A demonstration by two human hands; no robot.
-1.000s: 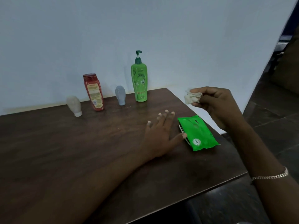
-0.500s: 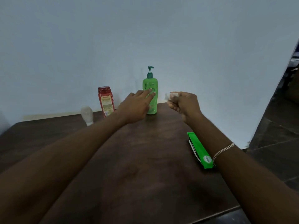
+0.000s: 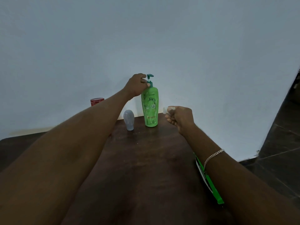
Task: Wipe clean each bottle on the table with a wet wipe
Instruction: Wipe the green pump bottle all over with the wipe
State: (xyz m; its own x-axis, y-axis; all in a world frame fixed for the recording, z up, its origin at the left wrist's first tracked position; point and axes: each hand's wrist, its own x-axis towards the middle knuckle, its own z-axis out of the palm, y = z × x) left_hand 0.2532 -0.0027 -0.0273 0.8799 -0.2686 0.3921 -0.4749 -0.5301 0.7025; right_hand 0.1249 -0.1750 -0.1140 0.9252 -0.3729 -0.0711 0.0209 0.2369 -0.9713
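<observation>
A tall green pump bottle (image 3: 150, 108) stands upright at the far edge of the dark wooden table (image 3: 146, 159). My left hand (image 3: 136, 86) pinches its teal pump neck from the left. To the bottle's right, my right hand (image 3: 180, 118) holds a crumpled white wet wipe (image 3: 165, 110), a short gap away from the bottle. A small grey bottle (image 3: 129, 120) stands left of the green one. Only the cap of a red bottle (image 3: 97, 101) shows above my left forearm.
A green pack of wipes (image 3: 209, 179) lies near the table's right edge, partly under my right forearm. A pale wall rises directly behind the bottles. Dark tiled floor (image 3: 279, 159) drops away past the table's right side.
My left hand has climbed from the green bottle's body to its pump neck. My right hand with the wipe has dropped lower, beside the bottle. The small white bottle is now hidden behind my left arm.
</observation>
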